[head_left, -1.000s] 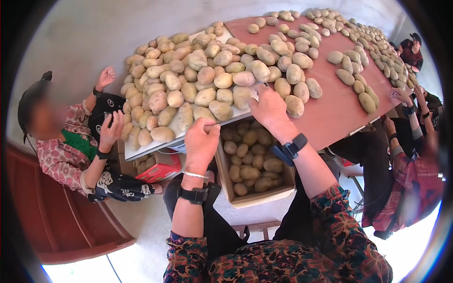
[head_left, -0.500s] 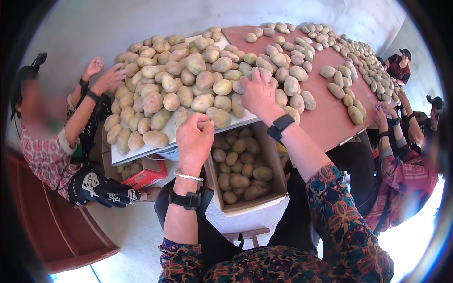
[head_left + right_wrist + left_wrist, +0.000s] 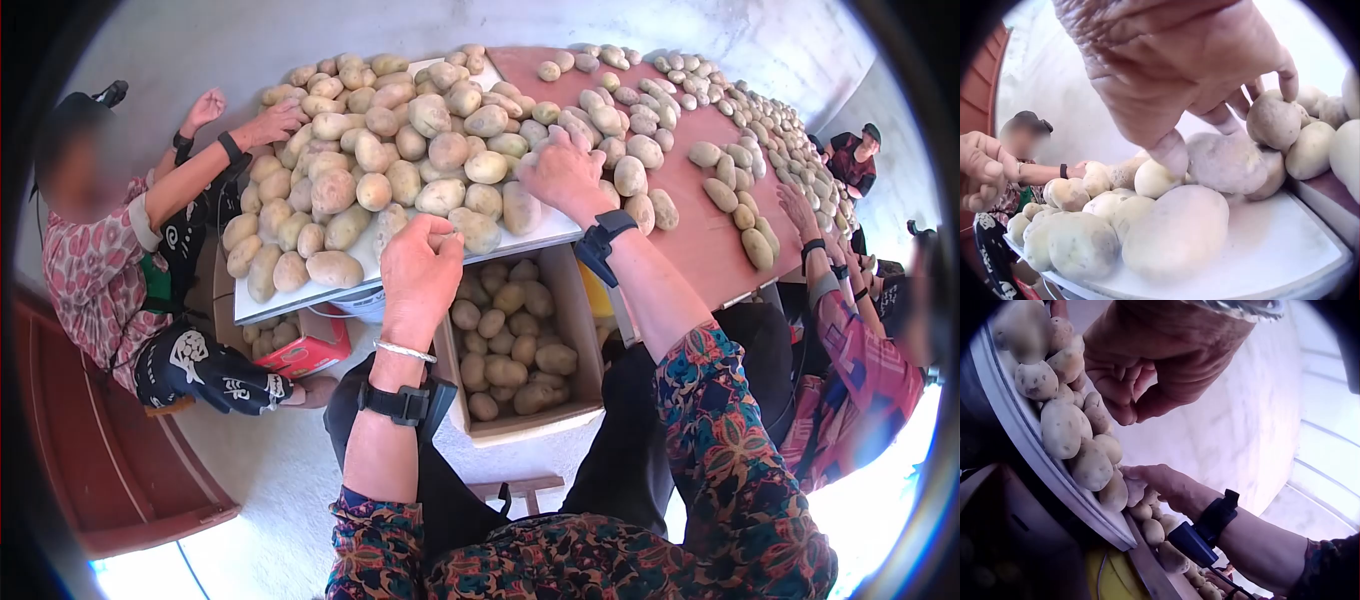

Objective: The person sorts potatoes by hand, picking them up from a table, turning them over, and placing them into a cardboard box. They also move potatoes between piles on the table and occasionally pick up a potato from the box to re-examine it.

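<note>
Potatoes (image 3: 430, 115) lie heaped on a white board (image 3: 555, 226). My right hand (image 3: 565, 175) reaches over the board's right part. In the right wrist view, the thumb and fingers of this hand (image 3: 1172, 69) curl round a mauve-tinted potato (image 3: 1225, 164), and one fingertip touches another potato (image 3: 1272, 122) beside it. My left hand (image 3: 422, 270) hovers at the board's front edge; in the left wrist view its fingers are curled, thumb against fingertip, with no potato in it (image 3: 1172, 362). The palm side of my right hand is hidden in the head view.
Below the board's edge stands a cardboard box (image 3: 530, 432) of potatoes, with a red box (image 3: 325, 350) further left. More potatoes lie on the reddish board (image 3: 690, 235). A person (image 3: 100, 250) at left reaches onto the heap; other people are at right.
My right hand has moved from the board's front edge onto the potatoes behind it. My left hand stays near the edge. The person at left has brought a hand onto the heap.
</note>
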Action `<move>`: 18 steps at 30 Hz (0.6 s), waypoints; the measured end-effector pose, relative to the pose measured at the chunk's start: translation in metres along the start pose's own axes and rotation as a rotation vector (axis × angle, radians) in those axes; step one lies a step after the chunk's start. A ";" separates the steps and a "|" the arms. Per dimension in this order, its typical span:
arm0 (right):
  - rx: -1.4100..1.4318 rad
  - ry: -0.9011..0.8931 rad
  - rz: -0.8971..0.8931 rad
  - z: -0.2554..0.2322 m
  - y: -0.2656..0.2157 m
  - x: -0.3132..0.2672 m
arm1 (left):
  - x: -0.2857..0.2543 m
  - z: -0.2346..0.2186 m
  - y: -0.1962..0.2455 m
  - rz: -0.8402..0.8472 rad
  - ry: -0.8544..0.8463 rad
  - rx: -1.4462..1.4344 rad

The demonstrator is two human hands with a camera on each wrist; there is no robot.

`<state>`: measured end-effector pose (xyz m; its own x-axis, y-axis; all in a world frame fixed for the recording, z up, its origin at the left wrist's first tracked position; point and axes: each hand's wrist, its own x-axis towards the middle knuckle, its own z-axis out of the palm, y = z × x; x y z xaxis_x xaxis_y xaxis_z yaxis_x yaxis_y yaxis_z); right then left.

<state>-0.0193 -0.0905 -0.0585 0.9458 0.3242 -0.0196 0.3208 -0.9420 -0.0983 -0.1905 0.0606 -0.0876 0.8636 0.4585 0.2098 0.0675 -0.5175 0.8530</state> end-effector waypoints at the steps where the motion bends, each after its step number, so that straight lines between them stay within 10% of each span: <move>1: -0.001 0.096 -0.025 0.007 0.005 0.000 | 0.001 0.000 0.000 -0.003 -0.001 0.002; 9: 0.100 0.562 -0.047 0.026 0.024 -0.010 | 0.004 0.006 -0.002 0.027 -0.023 -0.015; 12: 0.759 0.375 -0.132 0.008 0.025 -0.023 | 0.002 0.006 0.006 -0.131 -0.196 -0.429; 14: 1.699 0.015 0.080 0.008 0.009 -0.047 | 0.003 0.003 0.011 -0.183 -0.309 -0.556; 18: 1.841 -0.279 -0.140 0.016 0.001 -0.072 | 0.002 0.001 0.022 -0.309 -0.557 -0.951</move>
<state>-0.0882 -0.1136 -0.0733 0.8252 0.5634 -0.0399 -0.2444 0.2925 -0.9245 -0.1872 0.0496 -0.0692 0.9933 -0.0355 -0.1103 0.1149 0.4268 0.8970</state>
